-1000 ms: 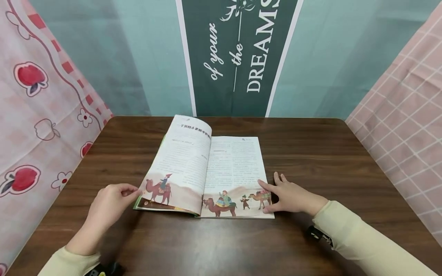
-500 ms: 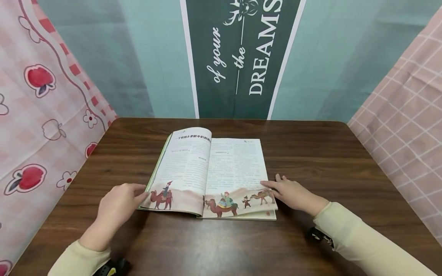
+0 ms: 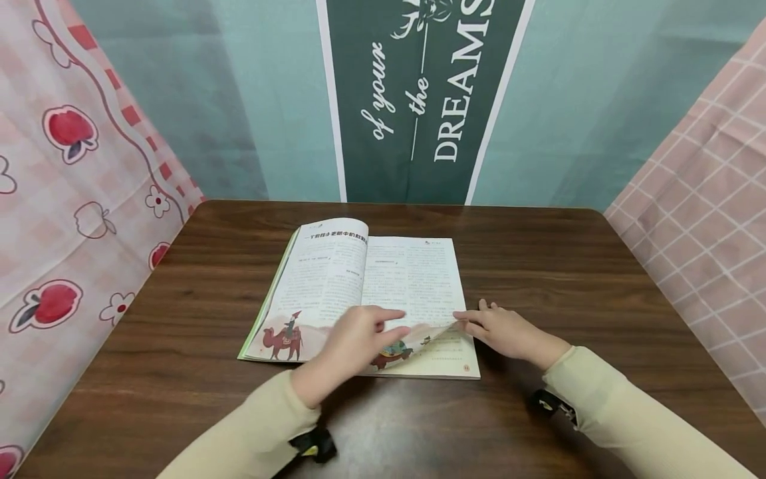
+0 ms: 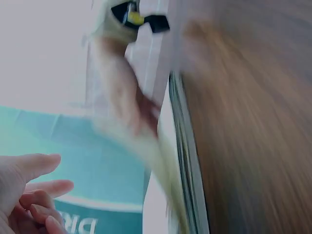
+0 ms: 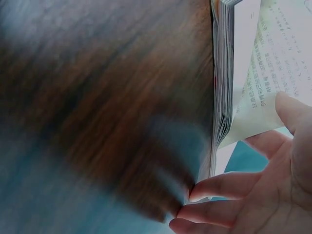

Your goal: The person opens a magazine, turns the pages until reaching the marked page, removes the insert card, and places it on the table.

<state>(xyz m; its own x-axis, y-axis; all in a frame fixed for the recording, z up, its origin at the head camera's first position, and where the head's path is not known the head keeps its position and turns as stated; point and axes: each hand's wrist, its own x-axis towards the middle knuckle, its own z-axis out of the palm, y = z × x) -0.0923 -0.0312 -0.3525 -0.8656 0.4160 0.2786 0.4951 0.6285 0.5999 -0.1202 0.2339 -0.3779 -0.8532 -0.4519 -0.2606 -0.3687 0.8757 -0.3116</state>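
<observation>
An open magazine (image 3: 287, 289) lies on the table, camel pictures along the bottom of its pages. My right hand (image 3: 511, 338) is at its right edge and pinches the lower corner of the right page (image 3: 427, 286). That corner is raised and curls over, baring a yellowish page (image 3: 445, 359) underneath. In the right wrist view the thumb lies on one face of the lifted page (image 5: 256, 114), with the index finger behind it. My left hand (image 3: 353, 339) hovers over the lower middle of the magazine, holding nothing. Its thumb and index finger point right; the other fingers bend inward.
The dark wooden table (image 3: 538, 259) extends around the magazine on all sides. A teal cloth with a lettered panel (image 3: 413, 133) hangs behind it. Pink cloths flank the table, apple-printed (image 3: 72, 133) on the left and checked (image 3: 706, 166) on the right.
My left hand has left the magazine's lower left corner and moved right across the pages. The left page has settled flat. The right page's lower corner has risen in my right hand.
</observation>
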